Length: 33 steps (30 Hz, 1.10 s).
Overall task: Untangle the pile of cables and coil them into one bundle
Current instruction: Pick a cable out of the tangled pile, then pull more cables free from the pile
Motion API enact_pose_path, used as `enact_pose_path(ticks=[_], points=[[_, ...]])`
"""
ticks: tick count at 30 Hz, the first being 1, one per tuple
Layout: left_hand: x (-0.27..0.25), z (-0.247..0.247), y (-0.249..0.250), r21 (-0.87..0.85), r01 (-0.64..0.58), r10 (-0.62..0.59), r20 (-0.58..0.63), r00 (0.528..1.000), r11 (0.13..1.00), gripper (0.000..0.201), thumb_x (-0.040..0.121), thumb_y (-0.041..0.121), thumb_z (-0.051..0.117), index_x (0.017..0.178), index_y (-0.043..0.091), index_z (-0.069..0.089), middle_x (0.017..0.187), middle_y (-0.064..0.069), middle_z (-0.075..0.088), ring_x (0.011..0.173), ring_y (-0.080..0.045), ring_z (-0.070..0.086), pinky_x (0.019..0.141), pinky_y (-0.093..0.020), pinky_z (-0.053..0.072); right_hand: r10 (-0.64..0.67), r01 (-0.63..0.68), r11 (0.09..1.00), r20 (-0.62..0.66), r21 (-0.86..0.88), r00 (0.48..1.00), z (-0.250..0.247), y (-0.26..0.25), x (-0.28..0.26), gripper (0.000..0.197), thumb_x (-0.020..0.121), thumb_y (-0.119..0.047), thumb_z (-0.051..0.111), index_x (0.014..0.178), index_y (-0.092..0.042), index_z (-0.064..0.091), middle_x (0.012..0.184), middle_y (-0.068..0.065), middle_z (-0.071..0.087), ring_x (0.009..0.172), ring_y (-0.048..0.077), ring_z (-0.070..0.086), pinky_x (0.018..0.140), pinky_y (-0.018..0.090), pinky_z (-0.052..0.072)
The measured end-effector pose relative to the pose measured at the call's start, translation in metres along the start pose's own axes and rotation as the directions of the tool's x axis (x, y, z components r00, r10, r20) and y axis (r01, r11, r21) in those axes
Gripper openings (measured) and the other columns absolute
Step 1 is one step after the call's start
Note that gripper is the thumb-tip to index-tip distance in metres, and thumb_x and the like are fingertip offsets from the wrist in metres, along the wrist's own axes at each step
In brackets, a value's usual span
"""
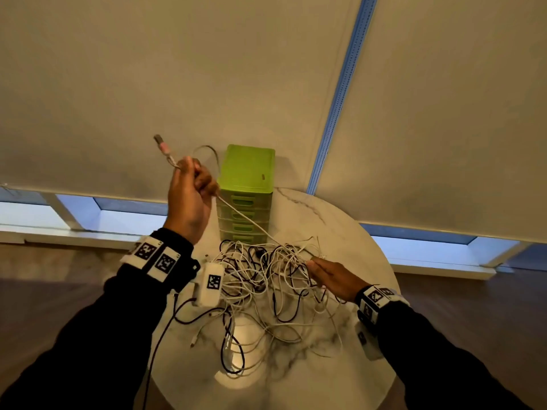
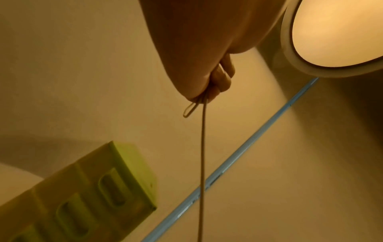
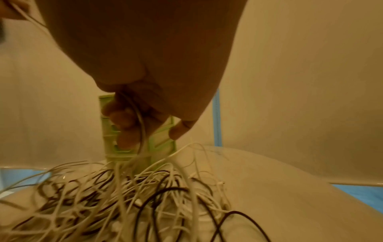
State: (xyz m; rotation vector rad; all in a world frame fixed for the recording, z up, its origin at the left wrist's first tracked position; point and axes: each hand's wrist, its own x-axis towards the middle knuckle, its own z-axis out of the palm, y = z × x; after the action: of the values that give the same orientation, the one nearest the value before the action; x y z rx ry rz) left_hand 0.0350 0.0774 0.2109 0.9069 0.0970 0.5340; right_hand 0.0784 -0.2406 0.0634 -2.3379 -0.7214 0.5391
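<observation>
Tangled cables (image 1: 266, 279) cover a round table (image 1: 355, 232).
Left hand (image 1: 189, 199), raised, grips one white cable (image 1: 245, 220) taut; right hand (image 1: 331, 276) holds strands on the pile before green drawers (image 1: 247, 173).

A green drawer unit (image 1: 246, 190) stands upright at the far edge of the round marble-patterned table (image 1: 349, 232), near the middle of the head view — its stacked drawers face the camera. Behind it, pale roller blinds (image 1: 207, 84) fill the upper frame, split by a blue vertical strip (image 1: 340, 93), with window bands below. A round lit lamp (image 2: 339, 32) glows in the upper right of the left wrist view.
</observation>
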Motion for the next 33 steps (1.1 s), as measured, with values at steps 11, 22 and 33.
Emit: enact_pose_path(ticks=[11, 22, 33], points=[[-0.058, -0.008, -0.043, 0.809, 0.162, -0.465, 0.15, 0.873, 0.565, 0.059, 0.098, 0.069, 0.032, 0.117, 0.024, 0.066, 0.096, 0.003, 0.072, 0.101, -0.019, 0.065, 0.088, -0.037, 0.049, -0.224, 0.234, 0.971, -0.17, 0.046, 0.96, -0.036, -0.104, 0.03, 0.024, 0.107, -0.041, 0.039, 0.091, -0.032, 0.055, 0.081, -0.008, 0.059, 0.075, 0.007, 0.055, 0.074, 0.03, 0.045], [-0.056, -0.074, 0.01, 0.935, -0.062, -0.078, 0.095, 0.992, 0.348, 0.039, 0.099, 0.053, 0.051, 0.118, 0.025, 0.071, 0.092, 0.002, 0.073, 0.083, -0.002, 0.065, 0.075, -0.023, 0.048, -0.419, 0.417, 0.902, 0.004, -0.113, 0.908, 0.026, -0.183, 0.076, 0.012, 0.107, -0.033, 0.045, 0.102, -0.022, 0.047, 0.085, -0.01, 0.072, 0.076, 0.003, 0.066, 0.076, 0.032, 0.052], [-0.102, -0.227, 0.12, 0.59, 0.094, 0.116, -0.308, 0.944, 0.802, 0.031, 0.109, 0.02, 0.037, 0.118, 0.03, 0.065, 0.075, 0.002, 0.042, 0.064, -0.005, 0.035, 0.059, -0.021, 0.029, -0.461, 0.452, 0.863, -0.015, 0.223, 0.887, 0.159, -0.278, 0.138, 0.01, 0.102, -0.027, 0.056, 0.094, -0.023, 0.059, 0.08, -0.001, 0.063, 0.076, 0.023, 0.061, 0.076, 0.034, 0.051]])
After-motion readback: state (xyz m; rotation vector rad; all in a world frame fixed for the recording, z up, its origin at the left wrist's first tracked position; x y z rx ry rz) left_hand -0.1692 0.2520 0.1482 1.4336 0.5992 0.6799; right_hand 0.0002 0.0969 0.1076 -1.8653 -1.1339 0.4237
